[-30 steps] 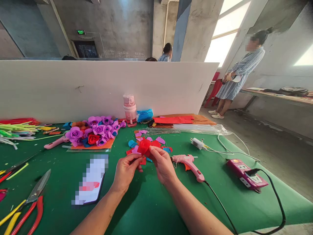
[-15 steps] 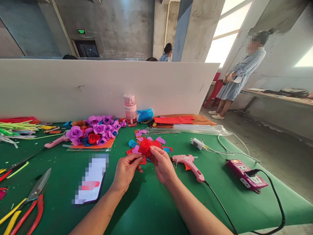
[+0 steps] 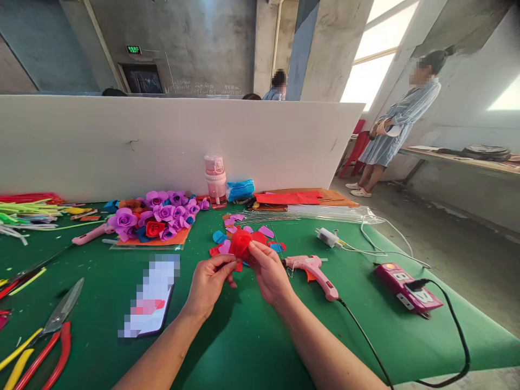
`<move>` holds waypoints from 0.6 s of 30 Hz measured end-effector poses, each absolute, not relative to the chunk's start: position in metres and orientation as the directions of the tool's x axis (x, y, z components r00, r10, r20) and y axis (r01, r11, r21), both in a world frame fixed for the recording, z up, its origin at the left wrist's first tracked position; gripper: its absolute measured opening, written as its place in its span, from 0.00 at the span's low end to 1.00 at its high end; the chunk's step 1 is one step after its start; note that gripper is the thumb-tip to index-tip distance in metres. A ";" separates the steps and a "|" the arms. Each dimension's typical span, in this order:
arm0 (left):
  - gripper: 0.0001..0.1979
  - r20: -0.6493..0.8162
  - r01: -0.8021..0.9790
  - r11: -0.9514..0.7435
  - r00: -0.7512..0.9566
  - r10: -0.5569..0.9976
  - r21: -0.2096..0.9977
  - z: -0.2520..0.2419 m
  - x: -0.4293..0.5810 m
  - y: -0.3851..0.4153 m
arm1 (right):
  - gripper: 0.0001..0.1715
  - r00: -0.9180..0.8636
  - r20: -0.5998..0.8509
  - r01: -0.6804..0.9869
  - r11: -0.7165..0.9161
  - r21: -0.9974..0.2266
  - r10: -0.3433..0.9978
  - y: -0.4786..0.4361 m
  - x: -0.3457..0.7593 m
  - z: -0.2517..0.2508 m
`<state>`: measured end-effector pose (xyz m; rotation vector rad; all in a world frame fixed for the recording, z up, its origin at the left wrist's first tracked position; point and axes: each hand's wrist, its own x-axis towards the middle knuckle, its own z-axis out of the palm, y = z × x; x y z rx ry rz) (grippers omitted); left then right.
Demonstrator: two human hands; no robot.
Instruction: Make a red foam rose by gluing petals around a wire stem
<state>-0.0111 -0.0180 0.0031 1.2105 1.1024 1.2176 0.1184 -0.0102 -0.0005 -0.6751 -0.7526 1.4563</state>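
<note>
Between my hands is a red flower (image 3: pixel 240 243) with rounded petals, held above the table. My left hand (image 3: pixel 208 281) pinches at its lower end; the fingers cover what is gripped there. My right hand (image 3: pixel 271 271) has thumb and fingers closed on the flower's right side. Loose petals (image 3: pixel 266 232) in purple, red, blue and orange lie just behind and below the flower. To the right of my right hand a pink glue gun (image 3: pixel 320 278) lies on its side, its nozzle pointing left.
A phone (image 3: pixel 151 303) and red-and-yellow-handled shears (image 3: pixel 60 314) lie left on the green table (image 3: pixel 244 352). Finished flowers (image 3: pixel 164 214) are heaped behind them. A pink bottle (image 3: pixel 215 184) stands by the white board (image 3: pixel 174 141). Cords run from a power strip (image 3: pixel 408 290) at right; a person (image 3: pixel 394 124) stands beyond.
The view has shifted very slightly. Both hands keep their grip on the red flower, which appears turned a little between the fingers.
</note>
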 end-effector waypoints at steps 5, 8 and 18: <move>0.10 0.021 -0.073 -0.016 0.060 0.998 0.997 0.002 -0.012 -0.018 | 0.12 -0.065 0.067 -0.601 0.014 -0.799 0.996 -0.012 0.119 0.002; 0.11 0.018 -0.089 -0.013 0.053 0.998 0.996 0.001 -0.012 -0.018 | 0.13 -0.076 0.053 -0.616 -0.005 -0.788 0.996 -0.012 0.119 0.004; 0.12 0.022 -0.157 -0.021 0.009 1.000 0.987 0.002 -0.010 -0.019 | 0.13 -0.154 0.084 -0.623 -0.031 -0.782 0.984 -0.017 0.117 0.009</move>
